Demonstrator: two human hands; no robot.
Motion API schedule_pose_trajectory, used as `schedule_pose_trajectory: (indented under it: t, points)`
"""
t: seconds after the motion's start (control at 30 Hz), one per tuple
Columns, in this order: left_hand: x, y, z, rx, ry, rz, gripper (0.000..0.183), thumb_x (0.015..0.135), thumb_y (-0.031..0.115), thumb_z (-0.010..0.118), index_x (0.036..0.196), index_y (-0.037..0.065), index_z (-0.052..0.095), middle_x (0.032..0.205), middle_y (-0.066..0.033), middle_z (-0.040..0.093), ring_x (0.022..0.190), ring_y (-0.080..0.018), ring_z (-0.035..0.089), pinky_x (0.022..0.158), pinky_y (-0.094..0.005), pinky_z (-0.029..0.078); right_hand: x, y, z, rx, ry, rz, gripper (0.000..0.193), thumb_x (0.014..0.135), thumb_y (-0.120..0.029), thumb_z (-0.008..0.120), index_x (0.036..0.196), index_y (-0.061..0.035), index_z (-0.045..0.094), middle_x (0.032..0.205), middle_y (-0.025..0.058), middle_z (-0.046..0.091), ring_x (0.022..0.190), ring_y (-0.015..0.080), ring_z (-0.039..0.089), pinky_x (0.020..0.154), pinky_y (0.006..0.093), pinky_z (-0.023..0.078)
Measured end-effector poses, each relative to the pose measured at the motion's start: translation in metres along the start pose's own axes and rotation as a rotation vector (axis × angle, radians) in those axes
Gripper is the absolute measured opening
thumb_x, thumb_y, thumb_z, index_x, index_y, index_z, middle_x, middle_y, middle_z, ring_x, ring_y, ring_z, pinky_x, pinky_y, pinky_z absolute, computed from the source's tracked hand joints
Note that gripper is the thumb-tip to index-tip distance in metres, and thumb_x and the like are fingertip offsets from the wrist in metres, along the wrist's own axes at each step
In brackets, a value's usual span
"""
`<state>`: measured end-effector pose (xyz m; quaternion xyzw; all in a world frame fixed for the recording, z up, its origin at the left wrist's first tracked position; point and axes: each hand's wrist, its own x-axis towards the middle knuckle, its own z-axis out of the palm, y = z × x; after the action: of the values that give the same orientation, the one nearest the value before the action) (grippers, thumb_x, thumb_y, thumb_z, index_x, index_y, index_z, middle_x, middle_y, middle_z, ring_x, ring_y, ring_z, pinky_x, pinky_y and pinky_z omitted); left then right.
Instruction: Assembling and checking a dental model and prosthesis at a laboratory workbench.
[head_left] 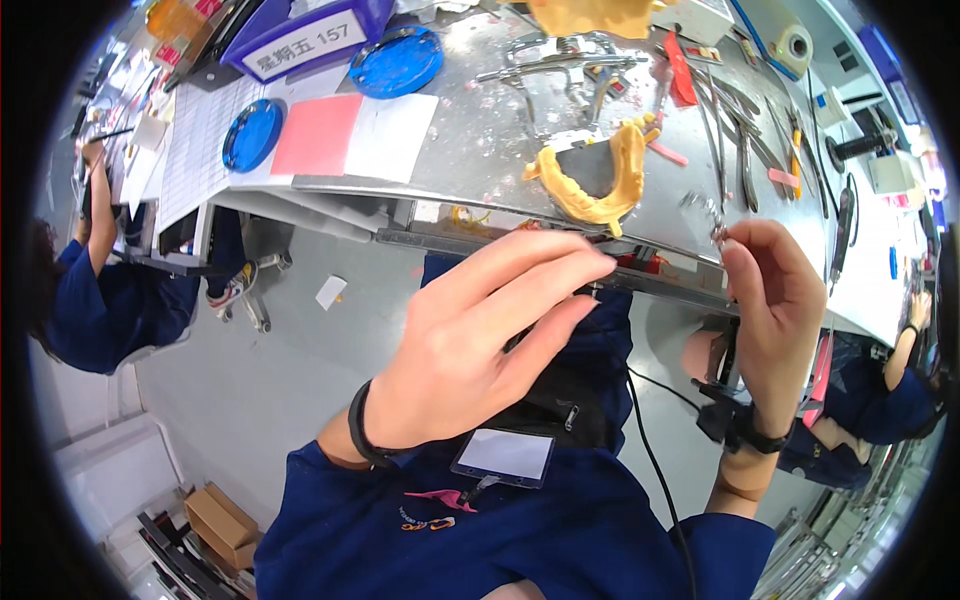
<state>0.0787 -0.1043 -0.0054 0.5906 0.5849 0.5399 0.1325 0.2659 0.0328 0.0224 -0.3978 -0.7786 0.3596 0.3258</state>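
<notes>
My right hand [775, 285] is closed at the right of the bench's front edge. Its thumb and forefinger pinch a small, shiny bent metal wire piece [719, 234], whose upper part looks blurred. Held over my lap, my left hand [465, 340] has its fingers stretched and the thumb apart, with nothing seen between them. Beyond the left fingertips, a yellow horseshoe-shaped dental cast [628, 170] rests near the front of the metal bench [470, 150]. Behind the cast lies a silver metal frame with arms [570, 68].
Pliers and thin tools [742, 140] lie at the bench's right. To the left are a pink sheet [315, 135], blue round dishes [398, 62] and a purple bin [300, 45]. A black cable [650, 450] hangs beside my lap. Other people [120, 300] sit on both sides.
</notes>
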Motion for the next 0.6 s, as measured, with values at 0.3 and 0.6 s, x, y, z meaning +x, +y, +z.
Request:
schedule_pose_trajectory:
  t: [0.3, 0.6]
  points:
    - [-0.002, -0.004, 0.046, -0.384, -0.005, -0.244, 0.029, 0.084, 0.001, 0.072, 0.111, -0.003, 0.065, 0.092, -0.0106, 0.069, 0.076, -0.0142, 0.067, 0.068, -0.0246, 0.054, -0.001, -0.022, 0.011, -0.073, -0.31, -0.144, 0.016, 0.081, -0.006, 0.073, 0.092, 0.0023, 0.066, 0.075, 0.007, 0.061, 0.064, 0.0144, 0.058, 0.059, 0.0248, 0.045]
    - [0.007, 0.003, 0.057, -0.747, 0.41, -0.544, 0.023, 0.095, 0.01, 0.062, 0.112, -0.007, 0.064, 0.094, -0.0176, 0.071, 0.077, -0.0196, 0.071, 0.06, -0.026, 0.056, -0.026, -0.008, 0.038, 0.03, -0.174, -0.269, 0.032, 0.07, -0.004, 0.084, 0.097, 0.0021, 0.068, 0.082, 0.0108, 0.067, 0.07, 0.0174, 0.066, 0.063, 0.0265, 0.053]
